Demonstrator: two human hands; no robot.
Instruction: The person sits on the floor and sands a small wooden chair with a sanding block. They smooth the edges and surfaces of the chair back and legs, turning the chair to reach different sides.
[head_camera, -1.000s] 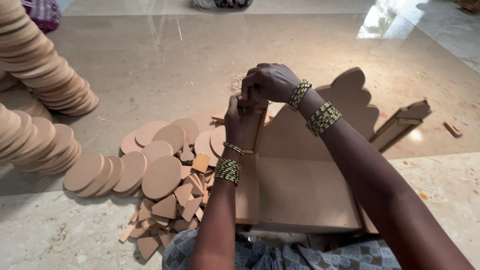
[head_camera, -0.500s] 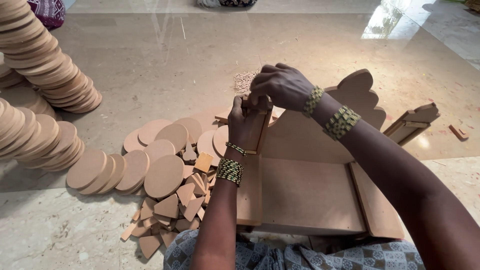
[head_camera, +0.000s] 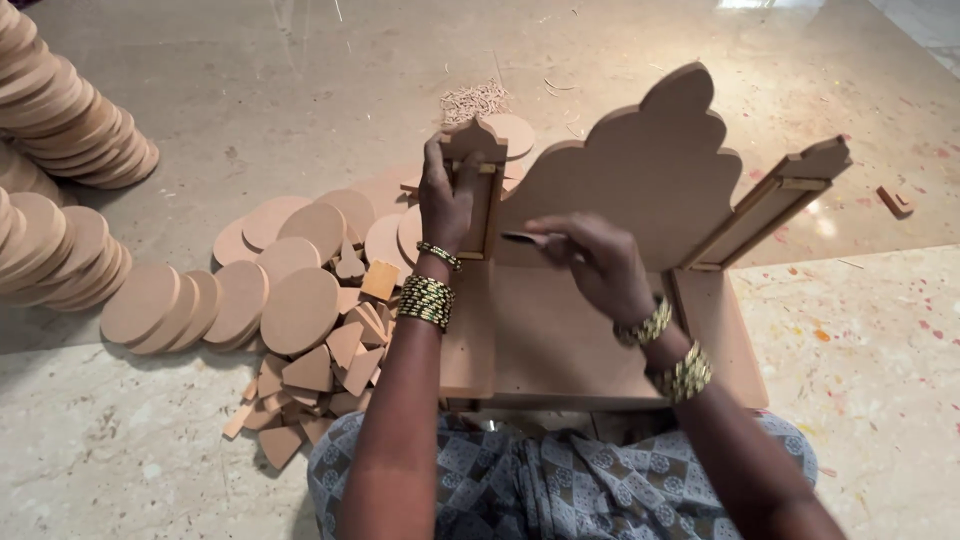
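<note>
While the left hand (head_camera: 447, 205) gripped the left pillar (head_camera: 478, 190) of a small board shrine (head_camera: 600, 300), its fingers closed round the upright piece, the right hand (head_camera: 598, 262) pinched a thin dark tool (head_camera: 525, 238) and held its tip beside that pillar's foot. The shrine stood on the floor (head_camera: 300, 80) right in front of the person's lap. By the look of it, the work was well along: base, scalloped back panel (head_camera: 640, 170) and right pillar (head_camera: 765, 205) stood in place, and the left pillar seemed to be the part in hand, though whether it was fixed could not be told. Left of the shrine lay flat discs (head_camera: 270, 290) and a heap of small offcuts (head_camera: 320, 370); tall disc stacks (head_camera: 70, 110) rose at far left. No packages, labels or signs showed anywhere.
</note>
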